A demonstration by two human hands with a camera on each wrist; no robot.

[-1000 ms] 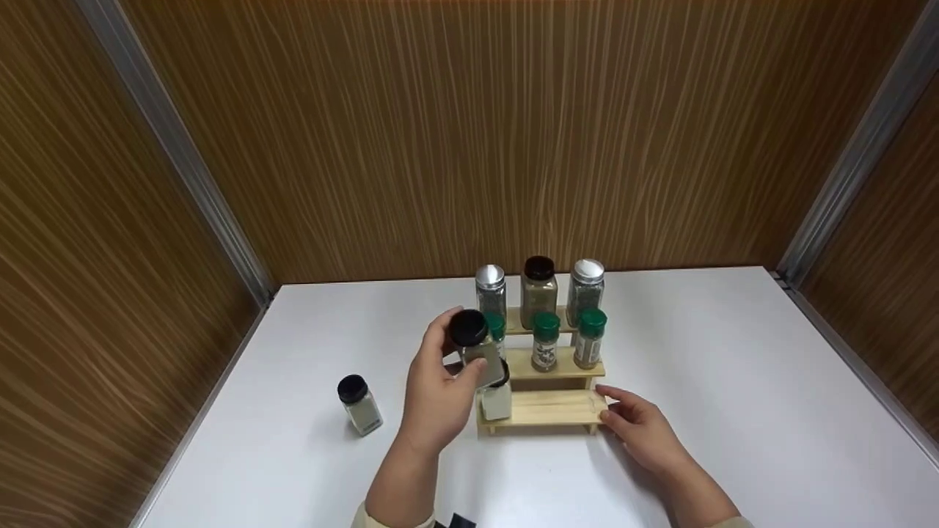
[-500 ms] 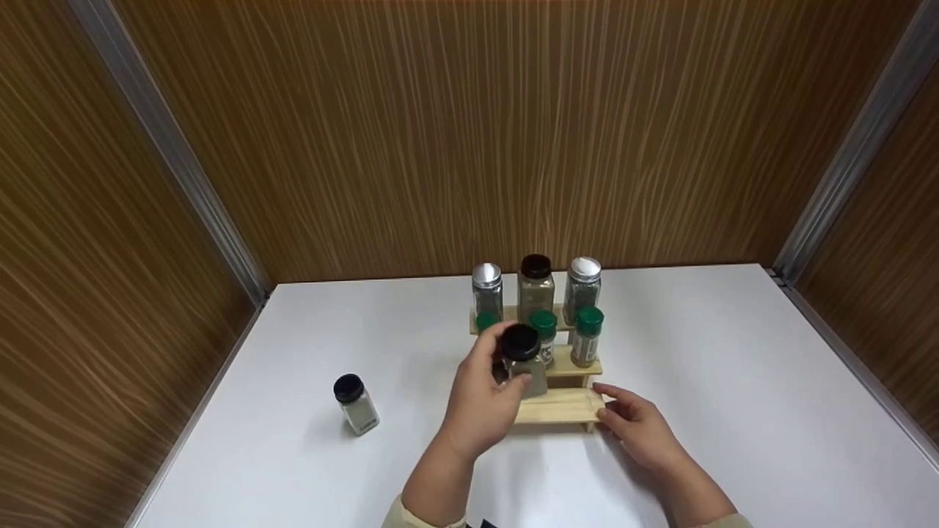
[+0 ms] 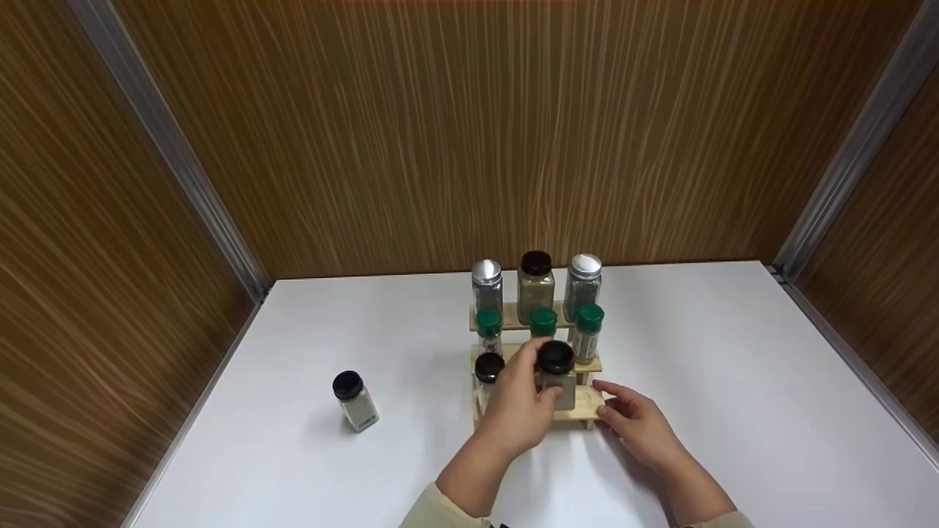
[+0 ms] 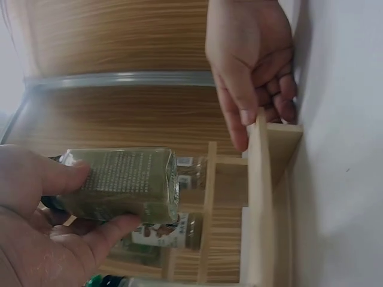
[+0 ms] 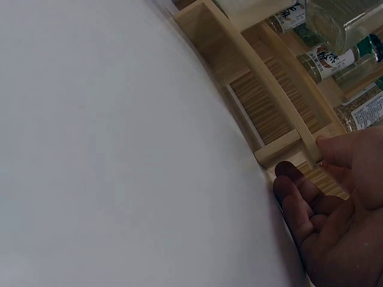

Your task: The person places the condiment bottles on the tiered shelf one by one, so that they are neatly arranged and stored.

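My left hand grips a square glass spice jar with a black lid. In the left wrist view that spice jar is held apart from the bottom step, its base facing the board. My right hand pinches the right end of the bottom step of a three-tier wooden rack; the right wrist view shows thumb and finger at the end of the rack's board. Another black-lidded jar stands at the left of the bottom step, partly hidden by the left hand.
Green-capped bottles stand on the middle step. On the top step are two silver-capped jars and a black-lidded jar between them. One more black-lidded jar stands on the white table to the left. Wood-grain panels enclose the table.
My left hand has carried the spice jar rightward and down, from the rack's left side to over the bottom step's right half. The right hand keeps its place at the rack's end.
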